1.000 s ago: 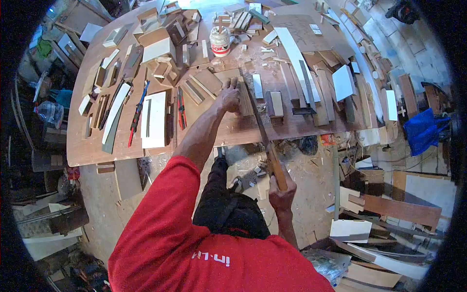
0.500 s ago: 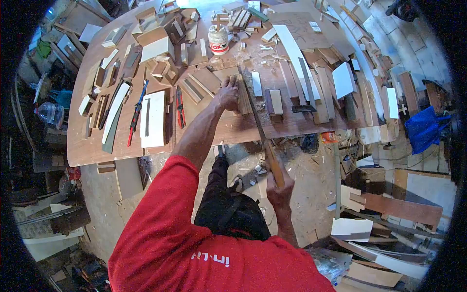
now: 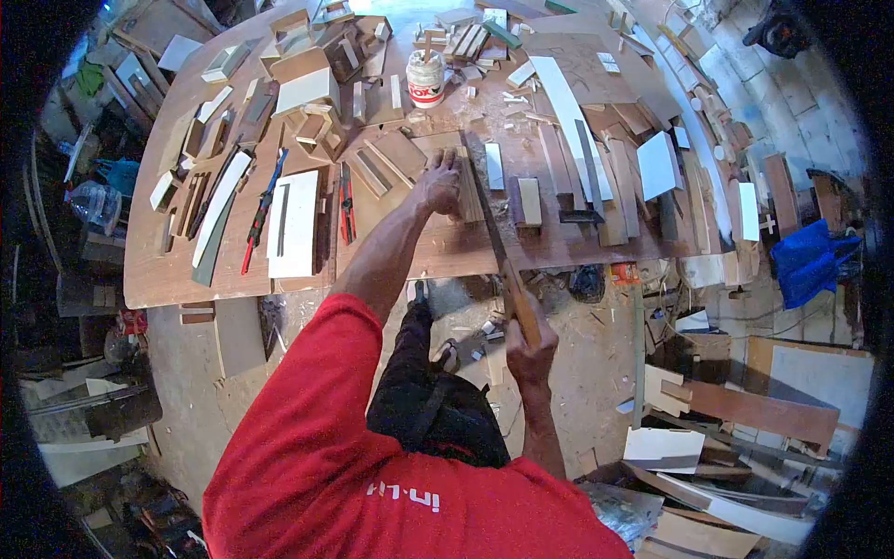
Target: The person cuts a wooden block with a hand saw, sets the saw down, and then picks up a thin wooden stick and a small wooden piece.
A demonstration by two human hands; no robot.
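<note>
Two hands show: right hand point(image 3: 533, 348) grips saw point(image 3: 500, 250); left hand point(image 3: 440, 188) lies open, seemingly pressing wood piece point(image 3: 472, 194).

The red fabric shirt point(image 3: 419, 466) carries white lettering; the long cloth trousers point(image 3: 438, 415) are black. Brown wooden saw handle point(image 3: 522, 307), dark long metal blade point(image 3: 493, 236). Reddish-brown wooden tabletop point(image 3: 456, 252), white round tub point(image 3: 426, 74) with red-and-white label, crumpled bright-blue bag point(image 3: 810, 264).
</note>
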